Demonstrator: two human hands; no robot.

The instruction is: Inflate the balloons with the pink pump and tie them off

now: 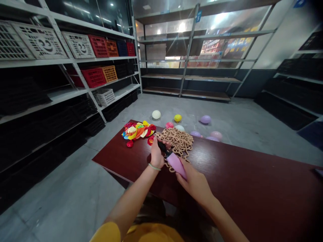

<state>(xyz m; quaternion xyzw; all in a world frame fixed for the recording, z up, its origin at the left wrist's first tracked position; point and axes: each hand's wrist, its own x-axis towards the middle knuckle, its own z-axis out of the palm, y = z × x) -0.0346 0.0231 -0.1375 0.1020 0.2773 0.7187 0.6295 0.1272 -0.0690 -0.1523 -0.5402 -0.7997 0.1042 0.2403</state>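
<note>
Both my hands are on a pink cylinder with a black end (pixel 176 164), which slants just above the table. My right hand (pixel 193 179) is closed around its pink body. My left hand (pixel 156 156) cups the narrower black end, its fingers curled partly around it. Just beyond lies a heap of tan, looped, cord-like strands (pixel 178 138), some hanging down close to my hands. To its left is a pile of bright, limp pieces (pixel 138 130) in red, yellow, orange and blue. A small red piece (pixel 129 144) lies apart from the pile.
The dark red-brown table (pixel 242 174) stretches right. On the floor behind it lie several balloons, among them a white one (pixel 156 114), a yellow one (pixel 178 118) and a purple one (pixel 205 119). Shelves with plastic crates (pixel 94 77) stand left; a metal rack (pixel 186 78) stands behind.
</note>
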